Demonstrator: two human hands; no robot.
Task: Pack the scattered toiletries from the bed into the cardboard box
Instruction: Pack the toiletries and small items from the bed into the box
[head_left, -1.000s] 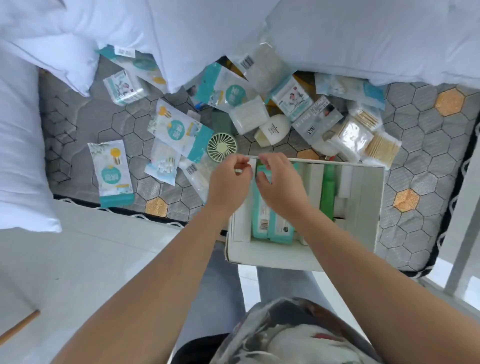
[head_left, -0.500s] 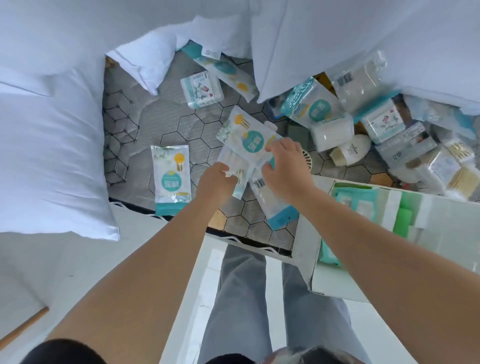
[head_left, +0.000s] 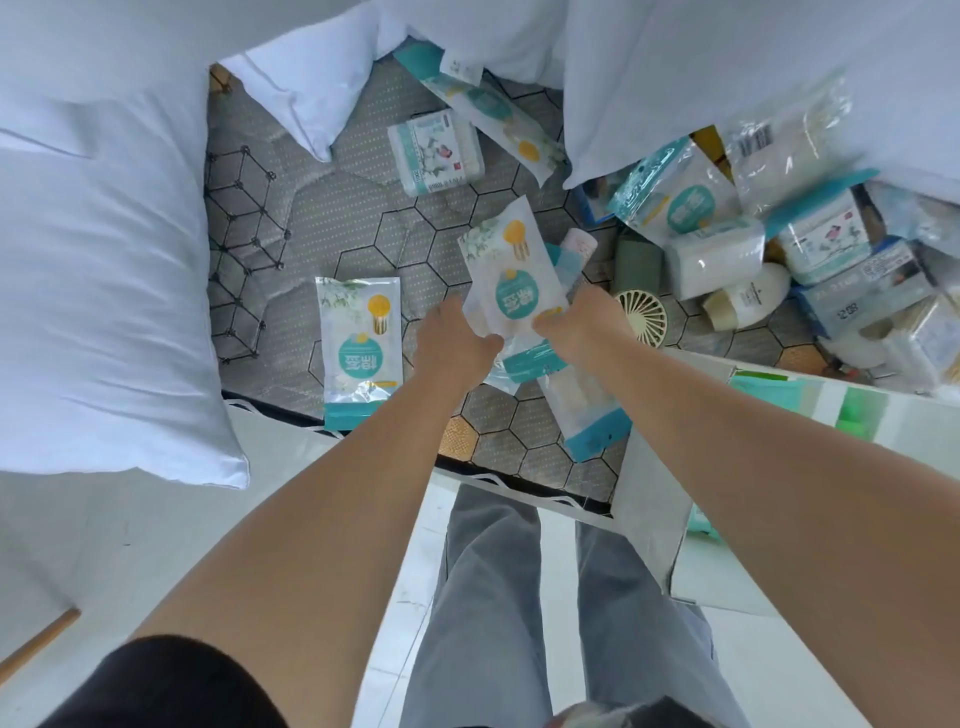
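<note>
White-and-teal pouch (head_left: 511, 270) is held over the bed (head_left: 363, 218), its near end gripped by 2 hands: left hand (head_left: 454, 348) and right hand (head_left: 574, 322). Long axis points away from the person. Box (head_left: 649, 519) lies to the right, nearer the right hand.

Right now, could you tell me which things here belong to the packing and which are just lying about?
Job: held packet, gripped by left hand and right hand; flat packet; white bottle; cardboard box.
Lying about: pillow; mattress.
</note>
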